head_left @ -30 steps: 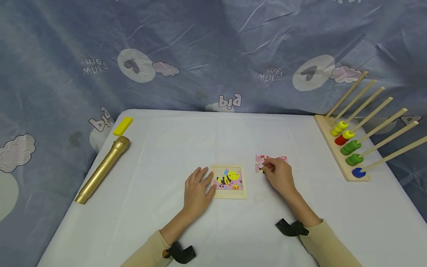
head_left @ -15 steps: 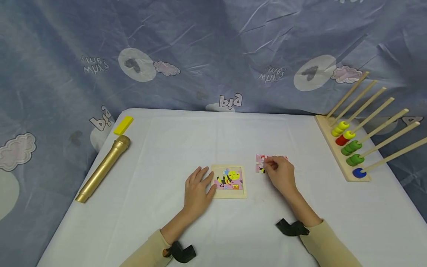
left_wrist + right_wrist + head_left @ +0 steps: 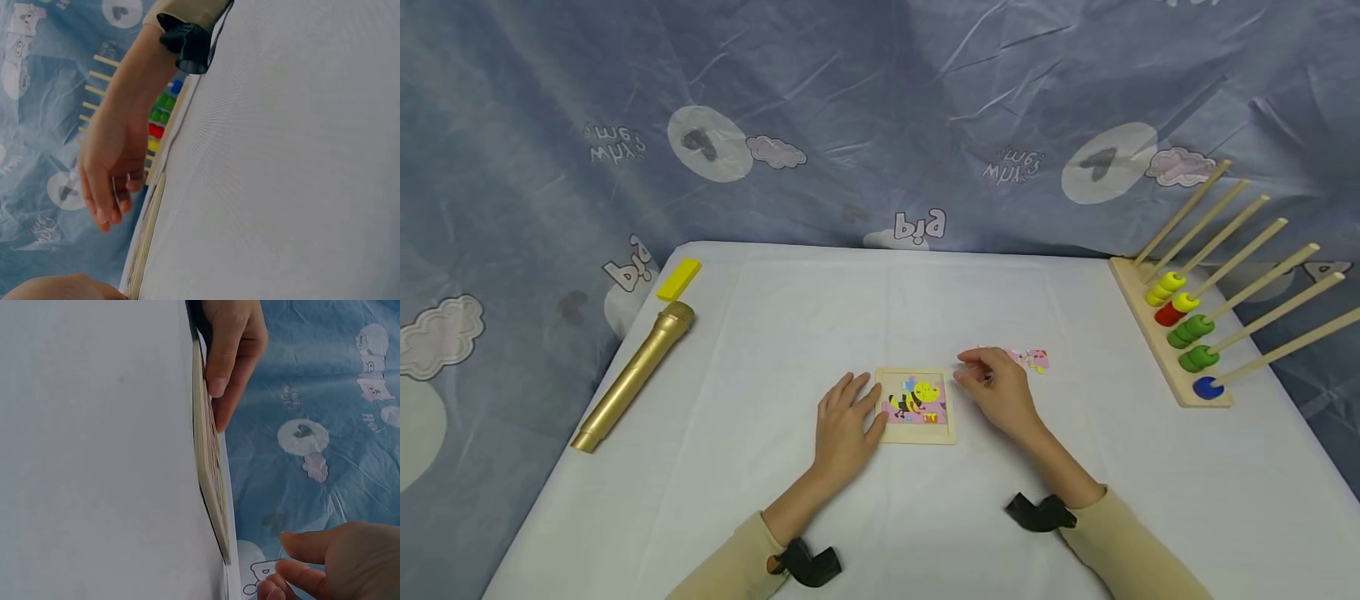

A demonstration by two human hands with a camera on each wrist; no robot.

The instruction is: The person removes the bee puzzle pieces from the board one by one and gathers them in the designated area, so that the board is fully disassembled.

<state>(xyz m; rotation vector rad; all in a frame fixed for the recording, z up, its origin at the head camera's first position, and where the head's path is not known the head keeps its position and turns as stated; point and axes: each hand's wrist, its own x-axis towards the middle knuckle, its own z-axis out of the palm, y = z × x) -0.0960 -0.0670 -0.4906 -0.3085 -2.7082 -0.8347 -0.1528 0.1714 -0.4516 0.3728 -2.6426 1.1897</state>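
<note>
A bench (image 3: 775, 333) covered in smooth white cloth, set before a grey-blue fabric backdrop (image 3: 880, 108); from where I stand, the hanging's printed hearts, clouds and lettering appear upside down. Light creases run through both cloths. A person works from the near side, in beige sleeves with one black device (image 3: 808, 565) at each wrist.

Count: two hands; one wooden frame; one gold microphone (image 3: 634, 377), lying slantwise at the person's left; one yellow block (image 3: 679, 279), just beyond the microphone's head; one wooden bead rack (image 3: 1147, 321) near the right-hand edge, with seven rods. Five rods bear beads: yellow, red topped by yellow, green, green, and blue. Loose pink puzzle pieces (image 3: 1036, 359) lie beyond the right hand, which partly covers them; their number cannot be told.

Container: the wooden frame (image 3: 917, 435) lies flat near the middle of the bench, between the hands. Within its rim is a partly filled picture on pink, a yellow-and-black bee with an orange pot below its head; bare wood shows at the upper left inside.

Hands: the left hand (image 3: 847, 425) has its fingers spread, thumb and forefinger touching the frame's left side. The right hand (image 3: 1000, 392) is poised just right of the frame, fingers loosely bent, thumb and forefinger parted.
</note>
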